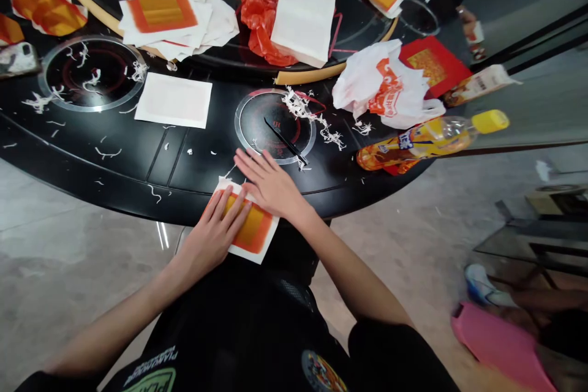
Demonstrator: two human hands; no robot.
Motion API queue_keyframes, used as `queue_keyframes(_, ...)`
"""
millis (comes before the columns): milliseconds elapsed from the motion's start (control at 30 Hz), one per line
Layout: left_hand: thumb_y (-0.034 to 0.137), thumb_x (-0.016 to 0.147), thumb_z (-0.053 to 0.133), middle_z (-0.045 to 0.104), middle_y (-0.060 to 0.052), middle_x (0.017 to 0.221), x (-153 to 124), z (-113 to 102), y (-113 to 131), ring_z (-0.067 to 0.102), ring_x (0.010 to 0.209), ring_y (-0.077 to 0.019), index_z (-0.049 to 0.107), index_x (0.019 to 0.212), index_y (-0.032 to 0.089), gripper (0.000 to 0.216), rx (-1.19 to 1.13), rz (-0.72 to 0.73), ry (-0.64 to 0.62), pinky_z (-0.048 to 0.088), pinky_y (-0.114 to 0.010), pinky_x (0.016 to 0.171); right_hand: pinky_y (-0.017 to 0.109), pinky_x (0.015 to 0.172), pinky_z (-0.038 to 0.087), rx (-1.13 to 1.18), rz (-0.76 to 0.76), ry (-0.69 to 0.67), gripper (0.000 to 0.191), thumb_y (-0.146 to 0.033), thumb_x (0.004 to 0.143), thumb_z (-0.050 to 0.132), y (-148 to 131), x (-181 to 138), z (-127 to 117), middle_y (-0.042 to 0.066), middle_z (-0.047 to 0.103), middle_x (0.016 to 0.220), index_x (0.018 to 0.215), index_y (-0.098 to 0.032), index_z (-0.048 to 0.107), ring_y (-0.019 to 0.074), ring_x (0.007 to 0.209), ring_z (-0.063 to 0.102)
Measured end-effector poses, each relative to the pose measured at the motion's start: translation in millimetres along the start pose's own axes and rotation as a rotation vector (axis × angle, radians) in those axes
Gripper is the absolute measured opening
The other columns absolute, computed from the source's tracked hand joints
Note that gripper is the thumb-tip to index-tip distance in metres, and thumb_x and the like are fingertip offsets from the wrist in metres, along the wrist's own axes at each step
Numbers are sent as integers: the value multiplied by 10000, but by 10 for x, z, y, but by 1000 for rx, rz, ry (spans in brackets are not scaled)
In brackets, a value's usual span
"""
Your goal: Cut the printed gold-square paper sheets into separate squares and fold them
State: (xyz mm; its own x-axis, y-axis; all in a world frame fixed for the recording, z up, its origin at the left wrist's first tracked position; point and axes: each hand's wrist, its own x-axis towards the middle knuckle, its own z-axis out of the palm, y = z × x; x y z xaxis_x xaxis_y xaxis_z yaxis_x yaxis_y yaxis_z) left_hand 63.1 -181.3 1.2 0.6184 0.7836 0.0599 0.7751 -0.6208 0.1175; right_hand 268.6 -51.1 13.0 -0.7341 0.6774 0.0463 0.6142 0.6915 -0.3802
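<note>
A white sheet of joss paper (pixel 255 233) with an orange-and-gold block lies at the table's near edge, its lower part jutting past it. My left hand (pixel 214 226) rests flat on the printed face, fingers stretched out. Across its far corner lies my right hand (pixel 271 187), open, fingers extended toward the table; its palm hides part of the margin. Just beyond that hand, a thin black tool (pixel 285 139) sits on a round glass plate (pixel 250 113) beside white paper shreds (pixel 298 104). Farther left is a blank white sheet (pixel 174 100).
Behind are loose joss sheets (pixel 160 12), a white paper stack (pixel 305 18) and a red plastic bag (pixel 261 6). To the right are a white plastic bag (pixel 386 86) and a drink bottle (pixel 427 141) lying down. A pink stool (pixel 500 343) and another person's foot appear lower right.
</note>
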Motion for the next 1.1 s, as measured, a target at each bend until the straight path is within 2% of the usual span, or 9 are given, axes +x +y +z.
queue_keyframes(100, 102, 858, 555, 225, -217, 1798, -90, -50, -26, 67, 1685, -454, 360, 1691, 44, 857, -35, 3, 34, 270, -661, 1344, 636, 1399, 167, -39, 123, 93, 609, -326, 1132, 433, 156, -14, -15, 93, 326, 1781, 1717, -189, 328, 305, 1692, 234)
queue_keyframes(200, 63, 841, 536, 316, -207, 1772, -201, -95, -55, 104, 1694, -414, 378, 1681, 48, 854, -59, 20, 80, 280, -628, 1351, 682, 1389, 125, -27, 208, 180, 623, -313, 1133, 418, 118, -46, -11, 128, 298, 1787, 1726, -164, 295, 326, 1699, 201)
queue_keyframes(333, 55, 842, 528, 487, -221, 1676, -292, -86, -67, 178, 1684, -413, 511, 1591, 29, 750, -52, 47, 118, 294, -633, 1348, 592, 1399, 213, 114, -83, 73, 617, -337, 1150, 371, -204, -58, 43, 69, 259, 1808, 1742, -218, 244, 250, 1713, 125)
queue_keyframes(433, 54, 826, 528, 639, -238, 1515, -309, -69, -64, 249, 1661, -436, 635, 1462, 10, 647, -41, 55, 115, 307, -638, 1340, 502, 1401, 250, 142, -264, -63, 620, -412, 1158, 375, -391, -43, 111, 59, 300, 1796, 1734, -212, 261, 214, 1699, 203)
queue_keyframes(667, 23, 779, 544, 329, -192, 1771, -303, -125, -69, 143, 1689, -415, 389, 1674, 35, 909, -73, 43, 37, 243, -639, 1362, 579, 1405, 199, 16, 27, 36, 612, -404, 1141, 427, -195, 37, 124, 78, 308, 1790, 1713, -203, 338, 275, 1697, 222)
queue_keyframes(833, 4, 906, 506, 495, -146, 1687, -355, -137, -121, 325, 1650, -352, 336, 1720, 153, 845, -288, 12, 199, 312, -637, 1344, 604, 1406, 139, 184, 86, 163, 562, -408, 1160, 321, -140, -8, 86, 91, 382, 1768, 1675, -208, 422, 264, 1698, 224)
queue_keyframes(900, 84, 1020, 499, 615, -112, 1591, -363, -187, -109, 495, 1562, -310, 459, 1665, 212, 659, -523, -111, 271, 395, -596, 1316, 597, 1395, 189, 391, 128, 321, 592, -512, 1162, 251, -147, -103, 44, 85, 442, 1741, 1646, -251, 469, 257, 1675, 297)
queue_keyframes(1000, 303, 1101, 562, 728, -90, 1449, -260, -327, -7, 662, 1402, -290, 667, 1481, 230, 401, -949, -623, 537, 516, -508, 1239, 551, 1279, 429, 809, 241, 526, 659, -658, 1129, 221, -227, -295, -39, 99, 594, 1615, 1568, -299, 557, 270, 1493, 565)
queue_keyframes(1100, 392, 1026, 735, 729, -84, 1447, -9, -495, 137, 651, 1414, -286, 689, 1443, 243, 446, -1423, -1050, 910, 492, -448, 1259, 464, 1090, 578, 1089, 310, 449, 594, -711, 1058, 496, -436, -452, -80, 95, 726, 1406, 1455, -297, 651, 255, 1202, 716)
